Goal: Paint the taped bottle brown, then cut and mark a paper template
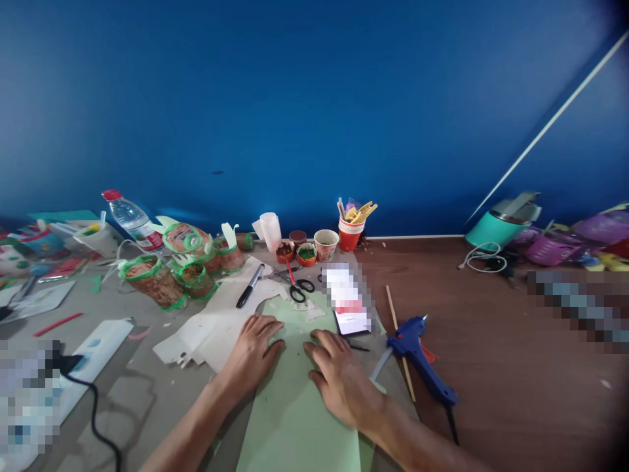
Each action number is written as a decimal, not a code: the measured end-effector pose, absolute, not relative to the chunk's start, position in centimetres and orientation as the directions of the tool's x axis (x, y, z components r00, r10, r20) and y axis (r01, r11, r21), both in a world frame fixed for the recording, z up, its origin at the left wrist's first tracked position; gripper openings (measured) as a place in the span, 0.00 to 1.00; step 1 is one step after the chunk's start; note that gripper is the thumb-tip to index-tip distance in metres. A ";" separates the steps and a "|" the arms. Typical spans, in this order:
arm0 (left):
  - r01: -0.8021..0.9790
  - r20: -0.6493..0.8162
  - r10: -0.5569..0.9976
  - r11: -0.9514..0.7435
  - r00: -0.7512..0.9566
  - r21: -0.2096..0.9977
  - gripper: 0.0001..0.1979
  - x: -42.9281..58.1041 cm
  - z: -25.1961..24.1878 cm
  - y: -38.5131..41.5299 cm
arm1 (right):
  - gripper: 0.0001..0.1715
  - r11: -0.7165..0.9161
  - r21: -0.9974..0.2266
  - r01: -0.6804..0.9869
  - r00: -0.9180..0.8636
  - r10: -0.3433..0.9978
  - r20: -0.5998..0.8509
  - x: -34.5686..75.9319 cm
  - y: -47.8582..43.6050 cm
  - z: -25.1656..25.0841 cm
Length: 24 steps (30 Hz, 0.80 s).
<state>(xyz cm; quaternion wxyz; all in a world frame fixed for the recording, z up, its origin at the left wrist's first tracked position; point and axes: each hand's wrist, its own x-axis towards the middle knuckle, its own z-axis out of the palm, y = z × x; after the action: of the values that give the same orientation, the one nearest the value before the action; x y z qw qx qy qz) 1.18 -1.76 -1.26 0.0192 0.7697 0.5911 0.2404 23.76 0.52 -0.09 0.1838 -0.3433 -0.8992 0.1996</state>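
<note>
A long sheet of pale green paper [295,419] lies in front of me. My left hand [256,347] rests over its left edge, palm down, fingers stretched toward the right. On the sheet's right side lies my right hand [339,377], also palm down, with its fingers apart and slightly bent. Neither hand grips anything that I can see. Just beyond my right fingers is a phone [346,298] with a lit screen. Black-handled scissors [301,288] lie past the top of the sheet. A black marker [250,286] rests on white paper scraps [221,328] beyond my left hand.
To the right, a blue glue gun [425,364] lies across a thin wooden stick [393,305]. Paper cups [351,236] and small pots of paint [307,254] stand along the blue wall. Green-rimmed brown containers [154,282] and a water bottle [132,219] are at left, near a power strip [105,341].
</note>
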 end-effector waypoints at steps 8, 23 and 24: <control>0.913 0.278 0.928 -0.320 0.247 0.255 0.14 1.2 -1.2 -2.2 | 0.20 0.665 -0.437 0.605 -0.693 0.710 0.121 23.8 0.8 0.4; 0.929 0.272 0.937 -0.287 0.221 0.234 0.16 1.7 -1.3 -2.4 | 0.21 0.579 -0.445 0.683 -0.604 0.790 0.101 23.8 1.1 0.0; 0.928 0.274 0.936 -0.287 0.219 0.238 0.16 1.7 -1.4 -2.4 | 0.21 0.579 -0.447 0.682 -0.605 0.790 0.099 23.8 1.1 0.0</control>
<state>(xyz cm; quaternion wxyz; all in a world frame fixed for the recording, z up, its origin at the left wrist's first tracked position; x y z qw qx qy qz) 1.70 -2.43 -1.35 0.0115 0.7807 0.5969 0.1846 23.79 1.12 0.03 0.1455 -0.4200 -0.8764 0.1853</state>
